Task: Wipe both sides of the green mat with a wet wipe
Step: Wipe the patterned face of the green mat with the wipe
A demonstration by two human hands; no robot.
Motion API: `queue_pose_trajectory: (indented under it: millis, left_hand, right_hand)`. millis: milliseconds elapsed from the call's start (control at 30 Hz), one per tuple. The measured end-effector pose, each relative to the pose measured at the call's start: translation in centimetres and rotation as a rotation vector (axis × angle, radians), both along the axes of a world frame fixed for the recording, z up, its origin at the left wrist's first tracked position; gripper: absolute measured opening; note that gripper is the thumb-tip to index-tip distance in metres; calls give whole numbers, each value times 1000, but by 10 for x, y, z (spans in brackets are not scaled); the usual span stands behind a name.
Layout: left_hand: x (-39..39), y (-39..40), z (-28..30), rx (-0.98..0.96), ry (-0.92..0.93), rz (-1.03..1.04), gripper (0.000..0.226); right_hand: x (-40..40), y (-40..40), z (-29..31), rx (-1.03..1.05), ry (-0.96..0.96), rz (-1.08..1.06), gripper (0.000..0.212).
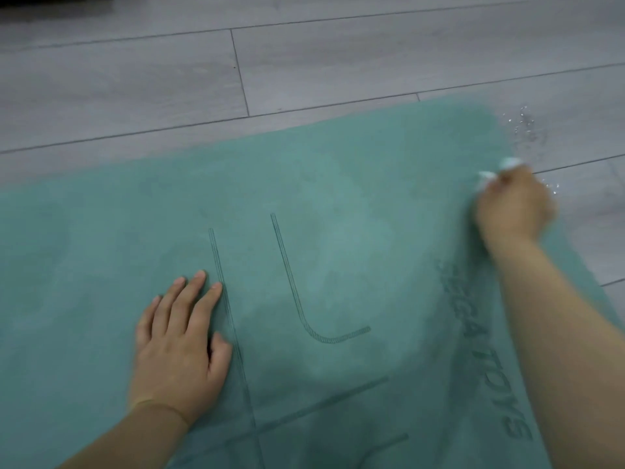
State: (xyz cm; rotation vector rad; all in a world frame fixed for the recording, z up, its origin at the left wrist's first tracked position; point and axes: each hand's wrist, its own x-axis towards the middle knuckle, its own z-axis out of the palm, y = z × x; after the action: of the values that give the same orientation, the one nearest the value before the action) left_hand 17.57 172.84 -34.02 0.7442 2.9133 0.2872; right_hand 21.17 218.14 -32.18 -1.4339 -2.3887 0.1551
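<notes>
Spread flat over the grey plank floor (pixel 135 79), the green mat (pixel 338 204) fills the near view, printed side up. Left hand (pixel 179 346) presses on it near the near edge, fingers straight. Right hand (pixel 514 208) grips a bunched white wet wipe (pixel 490 172) at the mat's far right corner, beside wet spots on the floor. First side is in hand; next likely calls for strokes back across, then flipping.

A: L hand (pixel 179 346)?
B: Flat, palm down, fingers straight & slightly spread, forearm coming in from bottom left.
A: R hand (pixel 514 204)?
B: Arm stretched fwd on the right, fingers curled tight, gripping white wet wipe (pixel 497 169), blurred
</notes>
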Motion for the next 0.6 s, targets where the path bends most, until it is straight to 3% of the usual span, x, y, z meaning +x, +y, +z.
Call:
queue_pose_trajectory:
  millis: [67,133,233,333,400,500,600]
  left_hand:
    - [0,0,0,-7,-1,-1,63]
    - [0,0,0,-14,-2,-3,64]
    - [-1,-1,-1,-31,-8,-5,64]
    - [0,-1,-2,-10,6,4,62]
    - [-1,0,-2,7,12,14,63]
    - [0,-1,-1,-11,8,0,66]
    - [-1,0,1,-6,6,-6,66]
  right_hand:
    - [15,16,4,-111,76,-289,31]
    - [-8,-31,-3,-106,65,-180,25]
    - [-56,-164,-20,16,173,379,19]
    - [-64,-299,-13,-94,-41,1122,20]
    - [-66,-298,-13,-84,-9,1299,24]
    - [-56,-194,-17,92,68,982,18]
    - [2,-60,-15,99,-51,326,29]
